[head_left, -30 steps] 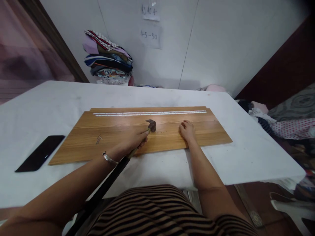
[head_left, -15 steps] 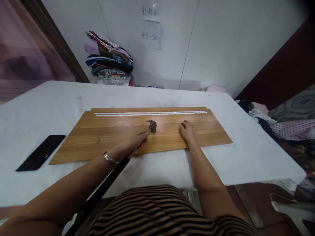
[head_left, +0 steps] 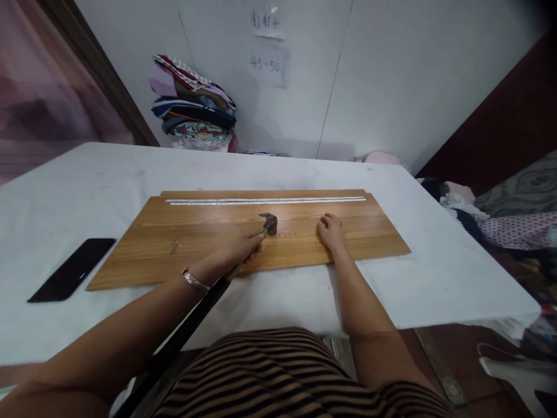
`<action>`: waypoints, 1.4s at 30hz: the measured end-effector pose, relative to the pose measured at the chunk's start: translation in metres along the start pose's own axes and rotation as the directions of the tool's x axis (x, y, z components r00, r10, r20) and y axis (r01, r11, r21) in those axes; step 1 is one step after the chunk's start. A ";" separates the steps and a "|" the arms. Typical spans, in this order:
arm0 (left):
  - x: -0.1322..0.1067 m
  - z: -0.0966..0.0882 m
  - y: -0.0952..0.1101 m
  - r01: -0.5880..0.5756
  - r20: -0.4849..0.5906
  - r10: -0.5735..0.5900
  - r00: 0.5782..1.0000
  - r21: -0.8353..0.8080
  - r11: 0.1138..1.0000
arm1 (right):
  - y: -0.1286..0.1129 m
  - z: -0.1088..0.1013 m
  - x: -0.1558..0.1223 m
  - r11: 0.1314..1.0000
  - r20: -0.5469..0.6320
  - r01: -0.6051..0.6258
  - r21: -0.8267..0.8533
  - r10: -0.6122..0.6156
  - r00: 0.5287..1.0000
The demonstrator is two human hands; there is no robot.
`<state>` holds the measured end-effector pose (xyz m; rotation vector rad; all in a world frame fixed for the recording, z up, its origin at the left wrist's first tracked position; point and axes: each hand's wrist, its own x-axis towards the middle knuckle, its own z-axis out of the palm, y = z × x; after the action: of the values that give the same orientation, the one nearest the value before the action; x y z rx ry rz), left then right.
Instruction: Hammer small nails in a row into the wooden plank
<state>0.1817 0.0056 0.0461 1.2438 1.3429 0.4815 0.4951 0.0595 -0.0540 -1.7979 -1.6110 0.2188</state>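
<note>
Hammer in left hand, right hand braced nearby, almost no movement

Left hand (head_left: 239,251) wrapped round the handle of a claw hammer (head_left: 270,224), thumb along the upper side. Metal head over the middle of a wood-grain board (head_left: 361,233), claw toward the left; cannot tell whether it touches the surface. Dark length continues in line with the handle past the forearm. Silvery bracelet (head_left: 194,281) on that wrist.

Right hand (head_left: 332,232) low on the board, fingers loosely bent; cannot tell whether anything sits beneath them. Between it and the hammer head, a short row of dark dots (head_left: 290,234), nearest one just beside the head. Too small to tell nail heads from holes.

Compared with one second ago: hammer head a touch farther right, slightly closer to the dots. Grip same. Right hand in the same spot, same curl. Row of dots looks unaltered. Slight drift of the whole view besides.

Unmoved on the board: loose nails (head_left: 174,247) in a small cluster toward the left; two white strips (head_left: 266,201) side by side along the far edge. Black flat device (head_left: 72,271) on the white tabletop (head_left: 439,278), just left of the board.
</note>
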 end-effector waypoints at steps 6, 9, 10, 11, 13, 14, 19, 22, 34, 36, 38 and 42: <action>-0.005 0.001 0.009 -0.007 -0.023 0.006 1.000 -0.035 0.999 | 0.000 0.000 0.000 1.000 -0.011 -0.010 0.007 0.010 1.000; -0.004 0.001 0.009 -0.015 -0.029 0.014 0.999 -0.027 1.000 | 0.000 0.000 0.000 1.000 -0.005 -0.015 0.003 0.015 1.000; -0.003 0.001 0.007 -0.012 -0.023 0.011 1.000 -0.016 1.000 | -0.001 -0.001 0.000 1.000 -0.003 -0.016 0.000 0.016 1.000; -0.003 0.000 0.005 -0.009 -0.015 0.009 1.000 -0.006 1.000 | -0.001 -0.001 0.000 1.000 0.001 -0.017 -0.003 0.017 1.000; -0.002 0.000 0.002 0.003 -0.002 -0.003 1.000 0.010 1.000 | -0.002 -0.002 0.000 1.000 0.011 -0.019 -0.014 0.019 1.000; -0.002 -0.001 0.001 0.006 0.004 -0.006 1.000 0.012 1.000 | -0.002 -0.002 0.000 1.000 0.015 -0.020 -0.019 0.020 1.000; -0.006 0.000 0.008 -0.033 -0.006 0.033 0.999 -0.055 0.998 | -0.003 -0.003 0.000 1.000 0.016 -0.011 -0.021 0.011 1.000; -0.006 0.001 0.011 -0.061 -0.012 0.060 0.998 -0.054 0.997 | -0.003 -0.003 0.000 1.000 0.001 -0.009 -0.013 0.009 1.000; -0.004 0.001 0.007 -0.041 -0.009 0.041 0.999 -0.042 0.998 | -0.004 -0.004 0.000 1.000 0.013 -0.020 -0.014 0.020 1.000; -0.004 0.001 0.008 -0.029 -0.015 0.028 0.999 -0.032 0.999 | -0.005 -0.004 0.000 1.000 0.020 -0.022 -0.014 0.023 1.000; -0.005 0.002 0.008 0.006 -0.025 -0.006 1.000 0.000 1.000 | -0.004 -0.004 0.000 1.000 0.022 -0.021 -0.015 0.021 1.000; -0.005 0.002 0.006 0.028 -0.022 -0.028 0.999 0.022 0.999 | -0.003 -0.003 0.000 1.000 0.009 -0.007 -0.011 0.007 1.000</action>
<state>0.1841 0.0029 0.0529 1.2394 1.3855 0.4625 0.4943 0.0582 -0.0496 -1.8135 -1.6157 0.2215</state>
